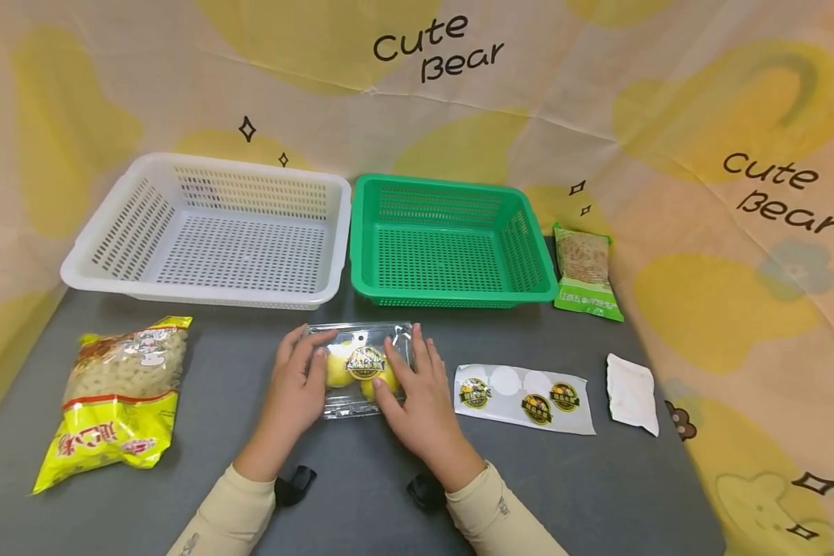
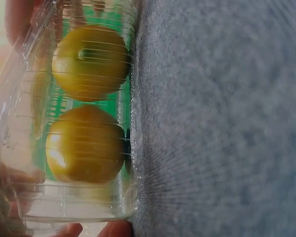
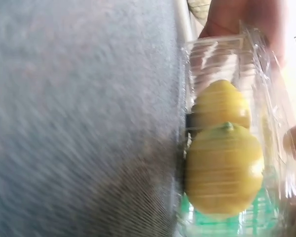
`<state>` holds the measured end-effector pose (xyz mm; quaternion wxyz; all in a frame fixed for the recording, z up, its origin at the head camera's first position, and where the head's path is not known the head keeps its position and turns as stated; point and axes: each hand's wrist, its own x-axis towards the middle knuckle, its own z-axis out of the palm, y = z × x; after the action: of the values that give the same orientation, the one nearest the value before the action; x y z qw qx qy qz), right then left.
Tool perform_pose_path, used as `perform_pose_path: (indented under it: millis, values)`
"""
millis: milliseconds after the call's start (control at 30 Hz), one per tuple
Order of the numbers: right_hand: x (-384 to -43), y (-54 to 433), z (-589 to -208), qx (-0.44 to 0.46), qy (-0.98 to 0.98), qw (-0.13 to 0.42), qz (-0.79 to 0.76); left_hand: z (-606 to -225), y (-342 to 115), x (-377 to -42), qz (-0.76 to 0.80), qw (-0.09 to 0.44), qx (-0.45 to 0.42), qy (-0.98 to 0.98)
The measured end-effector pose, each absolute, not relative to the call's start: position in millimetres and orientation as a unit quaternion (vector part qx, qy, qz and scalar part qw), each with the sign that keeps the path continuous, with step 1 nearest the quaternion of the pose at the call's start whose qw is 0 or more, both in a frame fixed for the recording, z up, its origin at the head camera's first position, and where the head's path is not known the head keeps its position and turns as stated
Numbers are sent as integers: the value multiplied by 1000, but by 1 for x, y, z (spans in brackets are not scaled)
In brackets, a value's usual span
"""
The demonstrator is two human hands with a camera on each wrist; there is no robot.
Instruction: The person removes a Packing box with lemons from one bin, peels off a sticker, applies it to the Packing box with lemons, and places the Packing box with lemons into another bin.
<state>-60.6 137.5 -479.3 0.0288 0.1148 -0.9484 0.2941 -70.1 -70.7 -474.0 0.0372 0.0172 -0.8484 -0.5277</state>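
Between both hands, a clear plastic clamshell box (image 1: 353, 409) lies on the grey table and appears closed. Yellow lemons (image 2: 86, 143) show through its ribbed wall, and in the right wrist view a lemon (image 3: 224, 170) sits against another. A round black-and-gold sticker (image 1: 365, 363) is on the lid. My left hand (image 1: 297, 386) rests along the box's left side, one finger reaching over the lid. My right hand (image 1: 422, 394) lies over the right side, its thumb and index finger extended on the lid near the sticker. The undersides of both hands are hidden in the head view.
Right of the box lies a sticker sheet (image 1: 507, 415), then a white packet (image 1: 631, 394). Behind stand a white basket (image 1: 236, 297) and a green basket (image 1: 452, 296). A yellow snack bag (image 1: 121, 394) lies left; a green-and-brown packet (image 1: 585, 270) lies back right.
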Motion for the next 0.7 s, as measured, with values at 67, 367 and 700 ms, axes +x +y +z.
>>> perform_pose_path:
  millis: [67,367,700]
  values:
    - [-61,139,-478,122,-946,23,298,-474,-70,-70,-527,40,15,-849]
    - [-61,148,-476,159,-937,-1,311,-478,-70,-72,-525,54,10,-849]
    - [-93,183,-451,194,-933,120,277,-478,-73,-75,-522,40,8,-852]
